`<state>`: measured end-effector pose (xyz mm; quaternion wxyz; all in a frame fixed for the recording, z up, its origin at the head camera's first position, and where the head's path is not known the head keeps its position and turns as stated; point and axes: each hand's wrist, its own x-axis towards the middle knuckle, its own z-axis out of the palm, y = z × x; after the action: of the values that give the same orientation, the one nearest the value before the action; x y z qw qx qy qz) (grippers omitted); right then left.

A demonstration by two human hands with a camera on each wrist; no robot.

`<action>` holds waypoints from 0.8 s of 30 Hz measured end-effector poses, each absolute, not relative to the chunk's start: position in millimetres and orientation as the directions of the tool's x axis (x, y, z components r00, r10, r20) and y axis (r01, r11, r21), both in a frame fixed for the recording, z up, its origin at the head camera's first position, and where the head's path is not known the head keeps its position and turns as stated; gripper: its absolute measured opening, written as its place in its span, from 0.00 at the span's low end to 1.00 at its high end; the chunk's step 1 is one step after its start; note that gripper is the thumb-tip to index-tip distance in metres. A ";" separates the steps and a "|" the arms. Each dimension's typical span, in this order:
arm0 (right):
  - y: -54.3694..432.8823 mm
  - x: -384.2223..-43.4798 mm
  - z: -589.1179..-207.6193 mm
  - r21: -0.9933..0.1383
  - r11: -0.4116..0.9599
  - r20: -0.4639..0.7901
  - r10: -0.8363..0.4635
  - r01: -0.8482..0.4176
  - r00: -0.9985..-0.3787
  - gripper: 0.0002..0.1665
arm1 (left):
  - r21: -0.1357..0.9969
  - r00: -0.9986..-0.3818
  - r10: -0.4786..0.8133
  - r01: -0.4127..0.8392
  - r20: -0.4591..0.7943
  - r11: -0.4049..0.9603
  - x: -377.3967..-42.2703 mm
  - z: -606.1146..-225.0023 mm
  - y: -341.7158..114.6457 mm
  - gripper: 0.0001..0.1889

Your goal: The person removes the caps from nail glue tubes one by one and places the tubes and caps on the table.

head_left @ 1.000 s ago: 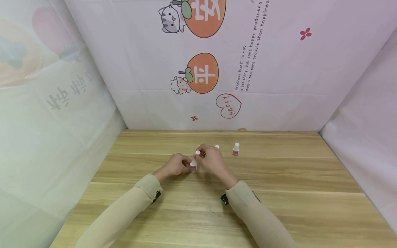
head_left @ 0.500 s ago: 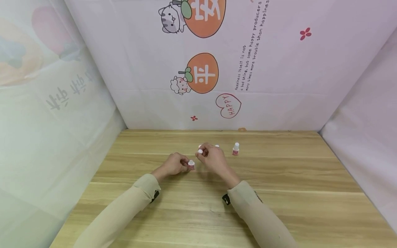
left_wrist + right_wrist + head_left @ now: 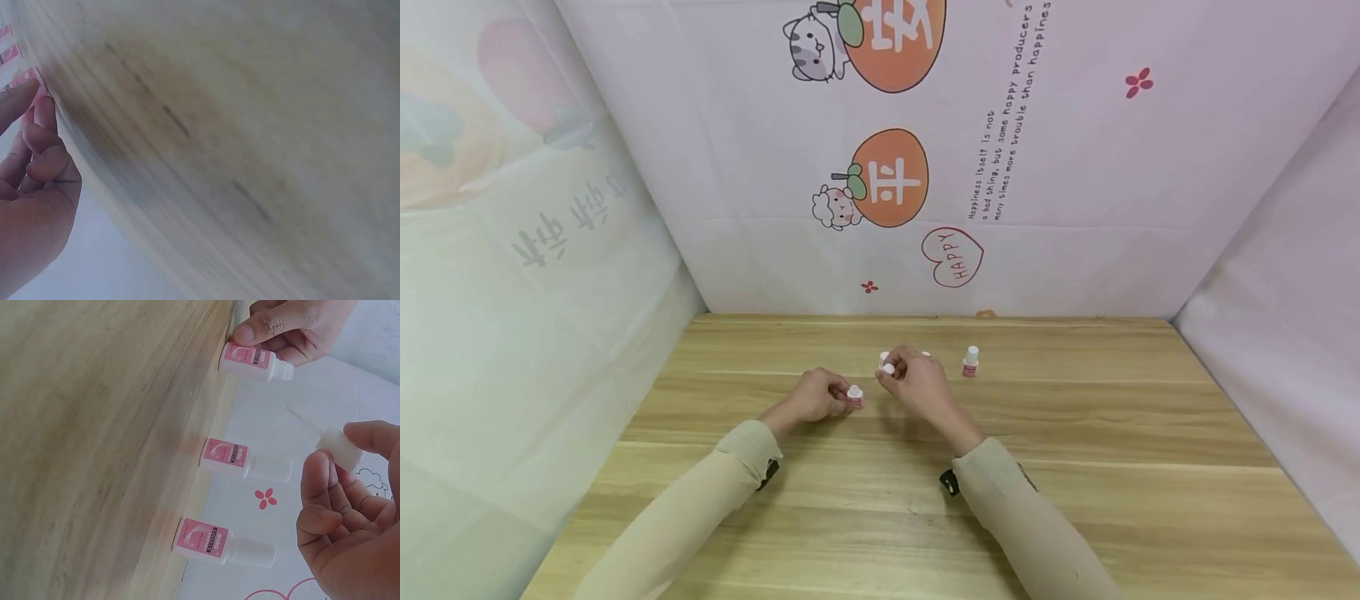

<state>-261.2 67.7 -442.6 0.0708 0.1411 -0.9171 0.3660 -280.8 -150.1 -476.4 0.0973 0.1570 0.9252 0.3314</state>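
Note:
My left hand point(image 3: 812, 396) pinches a small white bottle point(image 3: 855, 400) with a pink label, upright on the table. In the right wrist view its narrow neck is bare, and the left thumb point(image 3: 245, 334) presses its side near the base. My right hand point(image 3: 919, 383) holds a white brush cap point(image 3: 339, 450) between thumb and fingertips, raised above table level and apart from the bottle. A thin applicator point(image 3: 303, 420) sticks out of the cap towards the open bottle. In the left wrist view, the left fingers partly cover the bottle's pink label point(image 3: 26, 77).
Capped bottles of the same kind stand in a row behind: one point(image 3: 971, 363) right of my right hand, two others partly hidden by it, with white caps showing point(image 3: 927, 355). The wooden table point(image 3: 1112, 417) meets printed cloth walls point(image 3: 1052, 250) at the back and sides.
The brush cap and bottle, close together a second ago, have moved apart. My left hand has slid the bottle leftward; my right hand has shifted slightly right with the cap.

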 end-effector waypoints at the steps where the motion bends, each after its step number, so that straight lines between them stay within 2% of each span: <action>1: 67.8 -261.3 -442.8 -0.654 0.692 0.226 -0.206 -0.305 -0.952 0.09 | 0.642 -0.933 0.352 0.223 -0.078 0.733 -280.8 -476.1 -151.0 0.08; 14: 67.2 -262.0 -442.5 -0.622 0.729 0.179 -0.223 -0.286 -0.958 0.08 | 0.633 -0.943 0.326 0.210 -0.070 0.745 -284.0 -476.4 -162.6 0.08; 24: 66.3 -263.0 -444.9 -0.604 0.733 0.200 -0.241 -0.314 -0.949 0.06 | 0.622 -0.949 0.307 0.199 -0.069 0.757 -288.1 -474.7 -172.5 0.09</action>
<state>-263.0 66.3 -444.9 0.0542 0.1494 -0.9292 0.3336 -288.1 -172.5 -474.7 0.0838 0.1356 0.9335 0.3211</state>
